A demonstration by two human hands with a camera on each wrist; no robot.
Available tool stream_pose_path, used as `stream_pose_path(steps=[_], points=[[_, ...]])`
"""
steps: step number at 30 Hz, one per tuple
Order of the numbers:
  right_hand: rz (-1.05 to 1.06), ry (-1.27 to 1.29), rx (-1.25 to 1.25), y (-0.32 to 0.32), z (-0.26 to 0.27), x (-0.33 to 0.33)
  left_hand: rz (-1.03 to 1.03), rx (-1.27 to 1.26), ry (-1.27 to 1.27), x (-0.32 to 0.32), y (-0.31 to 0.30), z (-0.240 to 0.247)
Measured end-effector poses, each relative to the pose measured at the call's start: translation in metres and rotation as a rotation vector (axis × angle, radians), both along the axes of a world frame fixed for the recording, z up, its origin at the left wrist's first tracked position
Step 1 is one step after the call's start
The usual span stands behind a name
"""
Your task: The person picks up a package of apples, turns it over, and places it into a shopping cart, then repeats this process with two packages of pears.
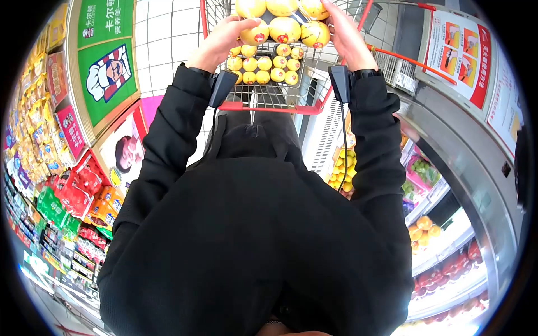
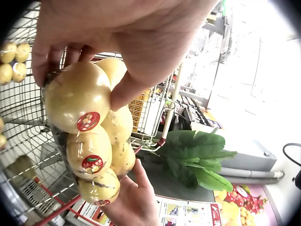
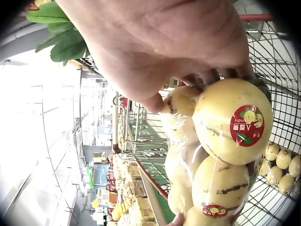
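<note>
Both hands hold a clear-wrapped pack of large yellow pepino melons (image 1: 284, 29) over a shopping cart. Purplish streaks mark some fruits, and round red stickers sit on several. My left hand (image 1: 224, 38) grips one end, its thumb on the fruit and fingers curled around the far edge, as the left wrist view shows. At the opposite end, my right hand (image 3: 160, 42) curls its fingers over the edge, thumb against the side. Below, in the cart (image 1: 319, 107), lie packs of smaller yellow fruit (image 1: 249, 63).
Snack shelves (image 1: 36, 134) and a green board (image 1: 109, 78) stand to the left. On the right are a refrigerated produce display (image 1: 487, 224) and a red-and-white instruction sign (image 1: 459, 56). Another cart's red bar (image 1: 414, 64) is close at the right.
</note>
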State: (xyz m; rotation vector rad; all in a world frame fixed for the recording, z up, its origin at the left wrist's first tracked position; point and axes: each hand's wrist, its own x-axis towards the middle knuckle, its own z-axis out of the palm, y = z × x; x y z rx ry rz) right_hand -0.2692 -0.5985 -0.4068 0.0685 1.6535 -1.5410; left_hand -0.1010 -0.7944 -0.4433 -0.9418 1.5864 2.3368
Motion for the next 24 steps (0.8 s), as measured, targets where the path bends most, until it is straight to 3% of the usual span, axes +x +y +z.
stream_pose_path(steps=[1,4,10,14,18,21,22,24], points=[[0.042,0.007,-0.023,-0.001,-0.008,-0.006,-0.027,0.07,-0.014,-0.003,-0.001,-0.003],[0.177,0.063,-0.042,-0.009,-0.051,-0.039,0.141,-0.08,-0.105,-0.012,0.017,-0.041],[0.389,0.092,0.052,-0.032,-0.132,-0.087,0.254,0.184,-0.159,-0.037,0.047,-0.106],[0.435,0.12,0.326,-0.054,-0.136,-0.093,0.461,0.387,-0.18,-0.046,0.065,-0.153],[0.598,0.14,0.282,-0.051,-0.193,-0.109,0.575,0.485,-0.296,-0.058,0.082,-0.18],[0.787,0.347,0.648,-0.06,-0.208,-0.12,0.604,0.546,-0.338,-0.065,0.094,-0.209],[0.768,0.214,0.545,-0.053,-0.24,-0.127,0.612,0.582,-0.333,-0.065,0.098,-0.214],[0.79,0.285,0.585,-0.056,-0.255,-0.133,0.666,0.633,-0.349,-0.068,0.106,-0.223]])
